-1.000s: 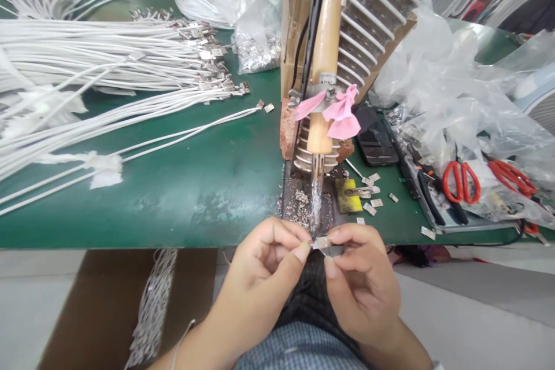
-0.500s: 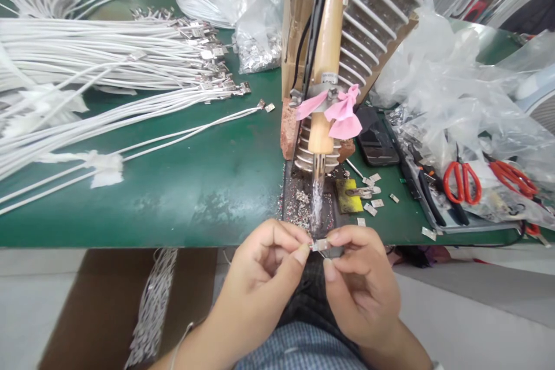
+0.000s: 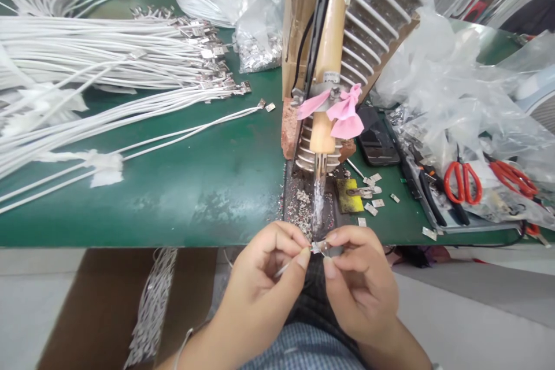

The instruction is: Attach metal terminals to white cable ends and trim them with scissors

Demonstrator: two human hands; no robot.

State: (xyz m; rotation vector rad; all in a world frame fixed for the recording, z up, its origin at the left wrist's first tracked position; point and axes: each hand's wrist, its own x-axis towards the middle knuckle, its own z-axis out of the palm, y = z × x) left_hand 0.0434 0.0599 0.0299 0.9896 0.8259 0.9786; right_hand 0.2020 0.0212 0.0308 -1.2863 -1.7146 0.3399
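Observation:
My left hand (image 3: 271, 277) pinches the end of a white cable (image 3: 282, 269), with its fine wires at the fingertips. Closed on a small silvery USB connector (image 3: 319, 246), my right hand (image 3: 359, 277) meets it at the table's front edge. A thin strand shows below the connector by the right fingers; what it is I cannot make out. Just above both hands points the tip of a wooden-handled soldering iron (image 3: 323, 133), clamped upright and tied with a pink ribbon (image 3: 347, 113).
White cables with metal plugs (image 3: 130, 52) lie bundled at left. Beside the iron are a yellow sponge (image 3: 349, 196), loose connectors (image 3: 378, 203) and a phone (image 3: 376, 137). Red-handled scissors (image 3: 462, 182) lie on a tray at right, near plastic bags (image 3: 451, 75). More cables (image 3: 151, 306) hang below.
The connector has turned slightly between my fingertips, and a white cable now shows between my left thumb and fingers. Both hands stay in nearly the same place.

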